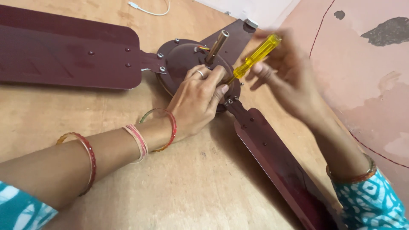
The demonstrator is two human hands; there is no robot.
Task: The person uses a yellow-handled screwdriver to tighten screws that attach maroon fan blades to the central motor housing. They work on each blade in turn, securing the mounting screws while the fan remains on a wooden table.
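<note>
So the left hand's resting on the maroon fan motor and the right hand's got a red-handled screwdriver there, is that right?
Not quite. In the head view the screwdriver in the right hand has a yellow handle, not red. The left hand does rest on the maroon fan motor.

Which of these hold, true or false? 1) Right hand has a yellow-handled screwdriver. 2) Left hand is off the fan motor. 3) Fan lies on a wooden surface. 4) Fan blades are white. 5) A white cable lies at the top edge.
1) True: the right hand, blurred, holds the yellow-handled screwdriver.
2) False: the left hand rests on the fan motor, fingers by the screwdriver's tip.
3) True: the fan lies on a wooden surface.
4) False: the fan blades are dark maroon.
5) True: a white cable lies near the top edge.
</note>
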